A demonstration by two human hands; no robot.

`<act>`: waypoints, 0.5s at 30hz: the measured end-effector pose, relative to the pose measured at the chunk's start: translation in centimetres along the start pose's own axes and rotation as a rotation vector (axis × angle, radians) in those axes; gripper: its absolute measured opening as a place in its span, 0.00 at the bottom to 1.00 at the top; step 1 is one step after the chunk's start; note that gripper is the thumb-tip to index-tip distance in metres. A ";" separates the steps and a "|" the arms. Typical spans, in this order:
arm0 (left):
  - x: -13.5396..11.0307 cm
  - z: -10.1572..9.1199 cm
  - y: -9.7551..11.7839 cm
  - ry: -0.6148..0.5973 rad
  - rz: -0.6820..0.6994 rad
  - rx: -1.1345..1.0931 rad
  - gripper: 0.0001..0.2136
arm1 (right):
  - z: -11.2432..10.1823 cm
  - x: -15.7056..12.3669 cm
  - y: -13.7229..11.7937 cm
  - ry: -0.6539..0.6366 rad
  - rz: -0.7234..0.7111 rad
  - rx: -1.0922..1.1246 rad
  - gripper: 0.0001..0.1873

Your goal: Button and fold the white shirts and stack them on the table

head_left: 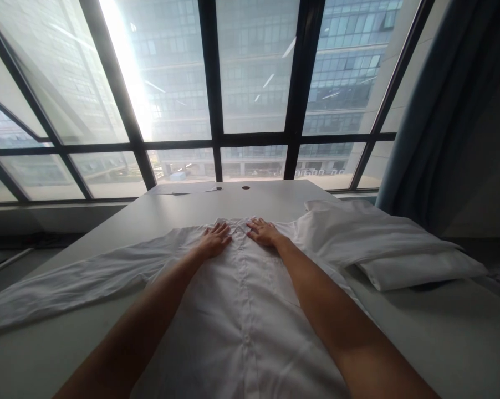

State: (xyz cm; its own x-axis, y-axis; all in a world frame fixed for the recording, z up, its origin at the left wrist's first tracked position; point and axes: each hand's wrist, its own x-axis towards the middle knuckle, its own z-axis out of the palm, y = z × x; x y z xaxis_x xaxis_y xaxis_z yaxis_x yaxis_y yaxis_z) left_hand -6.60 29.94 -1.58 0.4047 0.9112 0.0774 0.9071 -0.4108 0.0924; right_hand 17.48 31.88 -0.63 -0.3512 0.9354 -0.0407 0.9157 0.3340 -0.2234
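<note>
A: Where is the shirt [217,327]?
B: It lies front up on the white table [270,200], with its collar [238,226] toward the window [254,72] and its body running back toward the person, between the two forearms.
A: And the left hand [217,239]?
B: It rests flat on the shirt just beside the collar, palm down, fingers a little spread. I see it pinching nothing.
A: The right hand [263,231]?
B: Much the same on the other side of the collar: palm down, fingers slightly parted and angled in toward the neck opening. The two hands are apart, with the row of buttons [246,338] between them.
A: What about the sleeves?
B: One sleeve [79,280] stretches out to the left across the table, wrinkled along its length. On the right there is a heap of white cloth [370,235]; I cannot tell whether the other sleeve is part of it.
A: Anything more on the shirt?
B: A chest pocket [284,280], next to the right forearm.
A: And farther off?
B: Some flat white sheets [187,189] lie at the table's far end, near a round hole [245,188]. A dark curtain [424,111] hangs at the right.
</note>
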 end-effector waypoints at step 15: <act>-1.9 -0.7 1.3 0.207 -0.353 0.064 0.31 | 1.8 -6.6 -4.7 -0.055 0.295 0.032 0.41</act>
State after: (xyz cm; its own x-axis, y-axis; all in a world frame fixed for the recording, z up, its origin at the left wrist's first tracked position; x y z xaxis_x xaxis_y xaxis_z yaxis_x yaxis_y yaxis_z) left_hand -6.25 27.67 -0.93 0.0416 0.9672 0.2507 0.9941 -0.0653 0.0871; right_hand 15.08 23.96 -1.06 -0.0817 0.9836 -0.1606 0.9735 0.0442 -0.2245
